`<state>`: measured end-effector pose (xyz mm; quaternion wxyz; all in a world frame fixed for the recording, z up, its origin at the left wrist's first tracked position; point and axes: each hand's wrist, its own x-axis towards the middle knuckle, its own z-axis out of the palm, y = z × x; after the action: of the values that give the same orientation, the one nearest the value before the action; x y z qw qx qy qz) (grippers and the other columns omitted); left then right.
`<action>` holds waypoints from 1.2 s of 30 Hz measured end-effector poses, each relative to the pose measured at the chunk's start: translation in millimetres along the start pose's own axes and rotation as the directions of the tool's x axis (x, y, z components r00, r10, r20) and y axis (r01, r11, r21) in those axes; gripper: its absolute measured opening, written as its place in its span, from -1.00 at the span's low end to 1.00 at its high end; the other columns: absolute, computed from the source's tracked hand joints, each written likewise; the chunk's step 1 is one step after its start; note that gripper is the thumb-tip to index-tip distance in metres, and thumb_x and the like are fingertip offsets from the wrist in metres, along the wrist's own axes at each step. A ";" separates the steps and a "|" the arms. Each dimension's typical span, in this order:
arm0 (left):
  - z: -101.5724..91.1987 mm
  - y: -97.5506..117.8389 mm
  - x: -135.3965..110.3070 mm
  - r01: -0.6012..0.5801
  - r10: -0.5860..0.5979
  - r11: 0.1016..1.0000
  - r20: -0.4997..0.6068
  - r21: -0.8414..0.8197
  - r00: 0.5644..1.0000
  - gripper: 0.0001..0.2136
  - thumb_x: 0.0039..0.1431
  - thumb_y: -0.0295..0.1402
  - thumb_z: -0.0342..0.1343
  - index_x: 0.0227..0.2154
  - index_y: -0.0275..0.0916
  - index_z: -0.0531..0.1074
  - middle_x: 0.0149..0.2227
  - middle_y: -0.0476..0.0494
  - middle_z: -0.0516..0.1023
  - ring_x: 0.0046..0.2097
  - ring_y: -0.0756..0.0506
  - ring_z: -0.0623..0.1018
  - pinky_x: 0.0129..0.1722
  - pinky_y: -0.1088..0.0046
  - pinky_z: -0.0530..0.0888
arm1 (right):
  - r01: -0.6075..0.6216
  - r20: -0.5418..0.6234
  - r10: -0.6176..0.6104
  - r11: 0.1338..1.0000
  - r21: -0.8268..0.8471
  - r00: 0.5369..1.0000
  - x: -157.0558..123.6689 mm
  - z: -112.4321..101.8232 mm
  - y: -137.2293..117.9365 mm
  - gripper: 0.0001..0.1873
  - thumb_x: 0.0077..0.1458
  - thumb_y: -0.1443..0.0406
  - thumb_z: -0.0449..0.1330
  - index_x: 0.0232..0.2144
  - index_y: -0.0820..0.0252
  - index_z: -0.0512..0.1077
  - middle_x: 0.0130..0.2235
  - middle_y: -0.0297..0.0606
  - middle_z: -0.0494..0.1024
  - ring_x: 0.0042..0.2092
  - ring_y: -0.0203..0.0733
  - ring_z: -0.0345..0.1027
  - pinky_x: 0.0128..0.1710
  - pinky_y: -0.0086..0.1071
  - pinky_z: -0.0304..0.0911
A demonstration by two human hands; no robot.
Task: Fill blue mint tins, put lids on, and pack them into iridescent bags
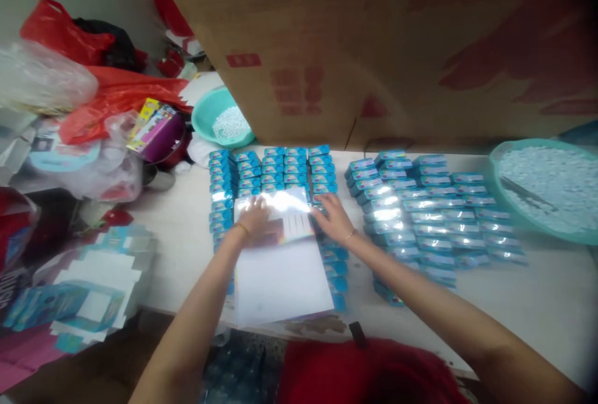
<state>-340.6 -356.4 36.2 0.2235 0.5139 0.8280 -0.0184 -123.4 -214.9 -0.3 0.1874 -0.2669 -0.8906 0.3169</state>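
Rows of small blue boxes cover the white table in front of me. A glossy white sheet lies over the near rows. My left hand rests flat on the sheet's far left corner, fingers stretched out. My right hand lies flat at the sheet's far right edge, fingers spread over the boxes there. A second block of blue boxes lies to the right of my right hand.
A big cardboard box stands at the back. A green basin of white pellets sits right, a smaller green basin back left. Red plastic bags and clutter pile up left; flat cartons lie lower left.
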 end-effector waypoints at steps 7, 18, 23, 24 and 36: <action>53.4 12.7 -38.2 -0.025 0.009 0.997 -0.216 -0.072 0.976 -0.85 0.21 -0.33 0.02 -0.20 -0.23 0.40 0.04 -0.29 0.44 0.12 -0.24 0.36 0.09 0.09 0.20 | 0.147 0.211 -0.096 0.959 -0.242 0.973 11.8 40.4 -43.8 -0.54 0.22 0.13 0.06 0.10 0.21 0.31 0.16 -0.02 0.32 0.17 0.10 0.07 0.13 -0.04 -0.06; 33.8 9.4 10.8 -0.314 0.260 0.944 -0.360 -0.100 0.896 -0.75 0.28 -0.40 -0.08 -0.08 -0.11 0.44 -0.10 -0.20 0.52 -0.08 -0.16 0.44 -0.09 0.22 0.25 | 0.046 0.346 0.052 0.962 -0.268 0.937 50.6 36.4 -36.5 -0.70 0.31 0.30 -0.13 -0.33 0.18 0.37 -0.31 -0.17 0.51 -0.18 -0.05 0.28 -0.20 -0.25 -0.06; 46.7 19.6 34.1 -0.335 0.293 0.942 -0.418 -0.030 0.860 -0.75 0.28 -0.42 -0.08 -0.06 -0.14 0.42 0.05 -0.23 0.46 0.03 -0.20 0.40 -0.11 0.23 0.28 | 0.024 0.355 0.076 0.963 -0.269 0.932 75.8 30.7 -17.6 -0.72 0.30 0.31 -0.11 -0.32 0.18 0.38 -0.30 -0.18 0.52 -0.18 -0.05 0.28 -0.19 -0.26 -0.07; 49.7 21.3 35.1 -0.339 0.292 0.940 -0.425 -0.037 0.857 -0.76 0.28 -0.42 -0.08 -0.08 -0.15 0.42 0.06 -0.24 0.45 0.04 -0.20 0.40 -0.11 0.23 0.30 | 0.014 0.350 0.085 0.962 -0.272 0.933 78.1 31.6 -13.9 -0.72 0.30 0.32 -0.12 -0.30 0.19 0.38 -0.29 -0.18 0.52 -0.17 -0.04 0.28 -0.19 -0.25 -0.06; -8.9 34.5 49.2 -0.246 -0.368 0.233 -0.319 -0.941 0.874 -0.74 0.01 -0.24 0.24 -0.46 -0.21 0.24 -0.42 -0.01 0.42 -0.42 0.04 0.45 -0.40 0.50 0.43 | -0.074 0.086 0.061 0.986 0.150 0.994 67.3 37.9 9.1 -0.58 0.30 0.15 -0.17 -0.05 0.21 0.37 -0.05 -0.06 0.46 -0.01 -0.02 0.26 0.00 -0.18 0.10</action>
<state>-332.4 -296.4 31.9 0.2778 0.2155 0.7047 0.6163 -192.3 -186.5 -22.9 0.1601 -0.2686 -0.8611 0.4009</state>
